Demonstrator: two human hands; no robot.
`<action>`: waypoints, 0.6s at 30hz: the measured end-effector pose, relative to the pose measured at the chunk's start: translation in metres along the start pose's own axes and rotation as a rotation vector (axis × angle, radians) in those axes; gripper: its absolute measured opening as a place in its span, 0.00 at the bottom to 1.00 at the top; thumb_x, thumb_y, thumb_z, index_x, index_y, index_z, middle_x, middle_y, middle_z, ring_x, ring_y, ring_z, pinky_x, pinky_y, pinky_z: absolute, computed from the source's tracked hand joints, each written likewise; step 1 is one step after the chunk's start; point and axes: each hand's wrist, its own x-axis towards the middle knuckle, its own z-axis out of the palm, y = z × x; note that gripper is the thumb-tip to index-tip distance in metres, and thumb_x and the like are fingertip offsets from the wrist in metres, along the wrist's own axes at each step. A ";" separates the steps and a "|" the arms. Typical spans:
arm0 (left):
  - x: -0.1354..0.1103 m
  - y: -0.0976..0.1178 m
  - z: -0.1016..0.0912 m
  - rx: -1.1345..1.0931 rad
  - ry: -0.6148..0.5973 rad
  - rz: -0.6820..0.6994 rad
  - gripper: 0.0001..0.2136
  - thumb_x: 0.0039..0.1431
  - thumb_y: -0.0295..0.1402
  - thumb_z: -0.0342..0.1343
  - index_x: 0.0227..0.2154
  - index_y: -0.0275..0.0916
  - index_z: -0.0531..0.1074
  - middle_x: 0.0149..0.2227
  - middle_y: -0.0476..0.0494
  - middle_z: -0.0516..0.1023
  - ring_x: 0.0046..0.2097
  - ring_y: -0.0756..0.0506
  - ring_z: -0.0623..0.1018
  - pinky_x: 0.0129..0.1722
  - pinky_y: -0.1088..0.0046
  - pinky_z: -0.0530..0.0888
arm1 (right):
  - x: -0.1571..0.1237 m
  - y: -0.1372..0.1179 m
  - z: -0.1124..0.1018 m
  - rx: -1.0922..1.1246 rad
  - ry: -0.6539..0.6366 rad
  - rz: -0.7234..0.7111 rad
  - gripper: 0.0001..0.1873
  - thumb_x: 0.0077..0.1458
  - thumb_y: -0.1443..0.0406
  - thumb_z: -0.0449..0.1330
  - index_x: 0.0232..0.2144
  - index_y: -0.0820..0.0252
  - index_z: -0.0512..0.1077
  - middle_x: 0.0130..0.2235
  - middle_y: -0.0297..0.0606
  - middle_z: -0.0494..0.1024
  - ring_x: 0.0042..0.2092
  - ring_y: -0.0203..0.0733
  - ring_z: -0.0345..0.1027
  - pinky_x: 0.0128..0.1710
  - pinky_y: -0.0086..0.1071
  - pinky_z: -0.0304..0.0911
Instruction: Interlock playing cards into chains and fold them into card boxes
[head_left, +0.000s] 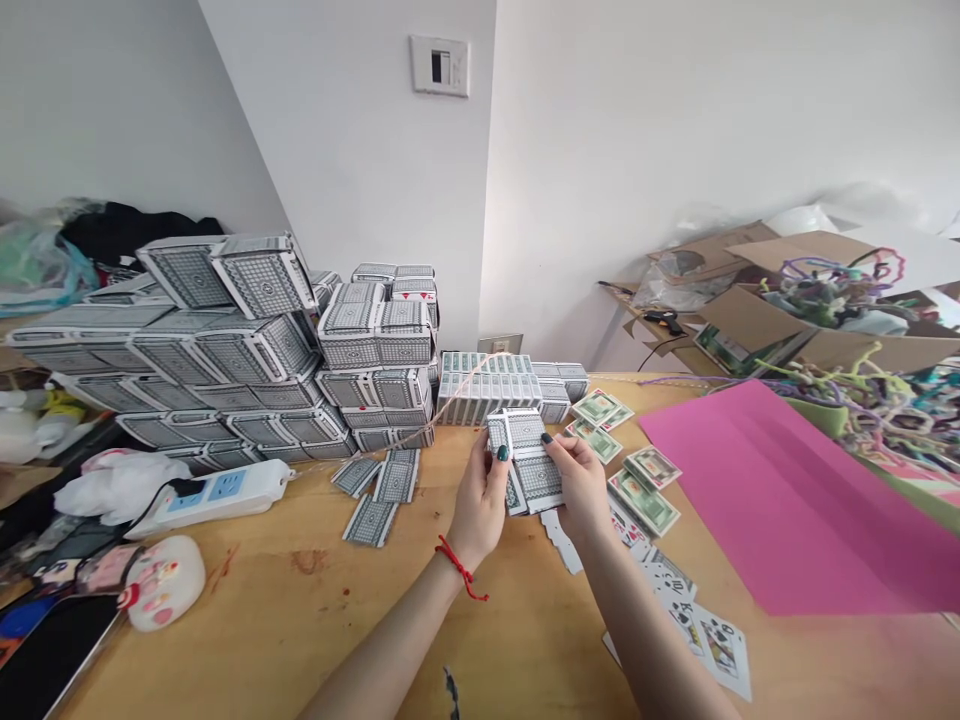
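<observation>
Both hands meet above the middle of the wooden table (315, 610). My left hand (480, 505), with a red string at the wrist, and my right hand (581, 485) are closed round a small block made of folded playing cards (529, 455), patterned backs outward. The block is held just above the tabletop. Loose face-up cards (709, 635) lie under and to the right of my right forearm. Small stacks of green-backed cards (645, 500) sit just right of the block.
A big pile of card-built blocks (247, 345) fills the left back of the table, with a row (487, 385) behind my hands. A white power strip (217, 492) lies left. A pink paper sheet (787, 500) covers the right; cardboard boxes of pipe cleaners (825, 300) stand behind.
</observation>
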 end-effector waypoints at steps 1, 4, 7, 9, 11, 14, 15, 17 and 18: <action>0.000 -0.001 0.001 -0.002 0.012 0.002 0.18 0.61 0.40 0.42 0.53 0.42 0.58 0.51 0.42 0.68 0.51 0.44 0.68 0.50 0.69 0.64 | -0.001 -0.001 0.001 0.006 -0.004 -0.001 0.15 0.36 0.59 0.67 0.28 0.57 0.69 0.23 0.31 0.75 0.26 0.40 0.69 0.28 0.34 0.65; -0.001 -0.002 0.003 -0.005 0.051 -0.003 0.19 0.61 0.41 0.42 0.53 0.42 0.58 0.49 0.42 0.69 0.51 0.44 0.68 0.50 0.68 0.65 | -0.004 -0.004 0.003 -0.020 -0.051 -0.007 0.21 0.38 0.60 0.66 0.38 0.57 0.71 0.29 0.35 0.78 0.33 0.45 0.72 0.32 0.37 0.66; -0.001 -0.003 0.004 0.008 0.100 -0.041 0.20 0.60 0.41 0.42 0.53 0.41 0.58 0.46 0.41 0.71 0.49 0.43 0.70 0.47 0.68 0.66 | -0.005 -0.004 0.003 -0.061 -0.076 -0.048 0.21 0.40 0.60 0.64 0.39 0.59 0.74 0.35 0.39 0.79 0.39 0.48 0.72 0.36 0.39 0.67; -0.001 -0.004 0.004 0.023 0.134 -0.081 0.21 0.60 0.42 0.43 0.53 0.41 0.57 0.43 0.41 0.72 0.47 0.43 0.71 0.45 0.69 0.67 | -0.004 -0.002 0.002 -0.089 -0.082 -0.082 0.19 0.41 0.59 0.64 0.38 0.59 0.75 0.37 0.39 0.79 0.40 0.49 0.71 0.37 0.39 0.67; -0.001 -0.005 0.003 0.032 0.151 -0.126 0.22 0.59 0.43 0.44 0.54 0.40 0.57 0.39 0.42 0.73 0.42 0.44 0.73 0.41 0.69 0.69 | -0.001 0.000 0.000 -0.105 -0.079 -0.084 0.19 0.40 0.59 0.64 0.38 0.58 0.76 0.37 0.39 0.79 0.39 0.49 0.72 0.37 0.39 0.67; -0.001 -0.006 0.004 0.006 0.138 -0.158 0.24 0.57 0.45 0.47 0.54 0.39 0.56 0.37 0.43 0.74 0.38 0.45 0.74 0.37 0.70 0.70 | 0.005 -0.001 -0.006 -0.075 -0.076 -0.014 0.19 0.38 0.60 0.65 0.37 0.58 0.76 0.34 0.38 0.80 0.37 0.50 0.73 0.34 0.40 0.68; 0.000 -0.006 0.005 -0.013 0.131 -0.157 0.25 0.56 0.45 0.48 0.54 0.39 0.55 0.37 0.42 0.74 0.38 0.45 0.74 0.37 0.70 0.70 | 0.007 -0.002 -0.008 -0.054 -0.084 0.019 0.19 0.38 0.61 0.66 0.36 0.59 0.76 0.32 0.38 0.80 0.36 0.50 0.73 0.33 0.40 0.68; 0.002 -0.006 0.007 -0.041 0.123 -0.152 0.27 0.55 0.44 0.51 0.55 0.39 0.54 0.39 0.41 0.74 0.39 0.45 0.74 0.38 0.70 0.70 | 0.011 -0.006 -0.011 -0.014 -0.106 0.084 0.19 0.36 0.62 0.67 0.36 0.59 0.76 0.30 0.38 0.80 0.34 0.50 0.73 0.31 0.40 0.69; 0.003 -0.006 0.009 -0.043 0.124 -0.156 0.28 0.54 0.44 0.52 0.55 0.39 0.53 0.39 0.40 0.74 0.40 0.44 0.75 0.39 0.70 0.70 | 0.013 -0.008 -0.013 0.002 -0.116 0.112 0.19 0.36 0.63 0.67 0.36 0.59 0.76 0.29 0.38 0.80 0.34 0.49 0.74 0.30 0.40 0.69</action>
